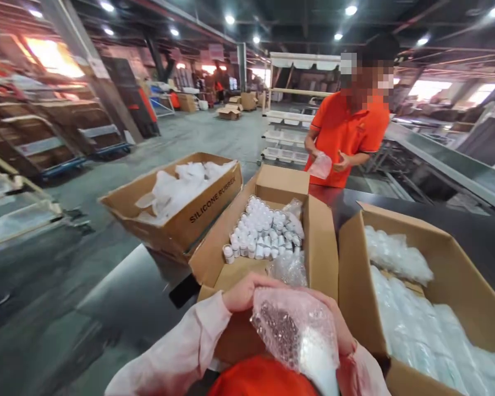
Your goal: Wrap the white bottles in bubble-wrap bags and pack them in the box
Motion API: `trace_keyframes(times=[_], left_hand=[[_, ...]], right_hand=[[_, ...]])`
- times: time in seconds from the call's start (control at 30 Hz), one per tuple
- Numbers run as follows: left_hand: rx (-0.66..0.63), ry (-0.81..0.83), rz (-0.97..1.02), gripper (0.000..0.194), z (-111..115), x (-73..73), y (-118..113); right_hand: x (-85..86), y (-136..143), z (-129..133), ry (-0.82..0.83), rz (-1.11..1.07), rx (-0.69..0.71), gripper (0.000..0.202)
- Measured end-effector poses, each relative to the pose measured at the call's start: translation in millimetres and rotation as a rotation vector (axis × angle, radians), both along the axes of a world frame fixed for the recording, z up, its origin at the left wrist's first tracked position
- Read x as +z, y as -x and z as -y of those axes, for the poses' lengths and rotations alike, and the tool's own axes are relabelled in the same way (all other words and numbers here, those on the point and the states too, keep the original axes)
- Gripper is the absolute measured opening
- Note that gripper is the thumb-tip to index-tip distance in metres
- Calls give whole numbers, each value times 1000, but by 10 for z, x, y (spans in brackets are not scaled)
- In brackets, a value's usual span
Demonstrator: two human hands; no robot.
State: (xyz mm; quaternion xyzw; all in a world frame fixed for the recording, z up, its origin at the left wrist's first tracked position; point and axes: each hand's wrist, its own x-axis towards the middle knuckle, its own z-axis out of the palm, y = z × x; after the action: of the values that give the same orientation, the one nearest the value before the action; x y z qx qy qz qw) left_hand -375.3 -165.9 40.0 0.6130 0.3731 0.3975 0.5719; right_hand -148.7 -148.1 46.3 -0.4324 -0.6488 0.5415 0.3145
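A clear bubble-wrap bag point(276, 324) is held close to my body, with a smooth white item point(317, 352) showing in its lower right part; the item's kind is unclear. My left hand point(241, 292) grips the bag's upper left edge. Around its right side wraps my right hand point(341, 324), fingers partly hidden behind the plastic. Just beyond both hands stands an open cardboard box point(322, 242) holding many small white-capped bottles point(258, 225). Crumpled bubble wrap point(289, 268) lies in that box, nearest my hands.
To the right, another open carton point(470, 275) holds rows of bubble-wrapped items point(421, 324). A box marked SILICONE RUBBER point(214, 201) with white plastic bags point(177, 184) stands at left. Across the dark table point(346, 206), a person in orange point(348, 132) holds a similar bag point(320, 165).
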Motion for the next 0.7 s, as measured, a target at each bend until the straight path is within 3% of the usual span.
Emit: trace_keyframes(times=[0.13,0.23,0.33,0.4,0.47,0.53,0.6,0.7], left_hand=[[49,-96,-58,29,17,-134,-27],[145,-24,-25,31,11,-250,-51],[137,-1,32,27,20,-291,-58],[62,-53,13,21,35,-269,-61],[7,-130,-44,19,54,-234,-84],[18,-162,-93,19,77,-219,-139],[93,-74,-89,21,110,-249,-223],[203,199,-33,36,173,-374,-372]], right_hand=[[-118,-46,87,10,13,-49,49],[-113,-85,128,-244,73,59,51],[-111,-124,152,-396,50,136,32],[-144,-144,158,-277,14,57,31],[-192,-159,151,-16,-16,-20,42],[-229,-177,138,155,-22,-11,50],[-244,-205,135,41,24,16,52],[-244,-251,181,-344,169,99,57]])
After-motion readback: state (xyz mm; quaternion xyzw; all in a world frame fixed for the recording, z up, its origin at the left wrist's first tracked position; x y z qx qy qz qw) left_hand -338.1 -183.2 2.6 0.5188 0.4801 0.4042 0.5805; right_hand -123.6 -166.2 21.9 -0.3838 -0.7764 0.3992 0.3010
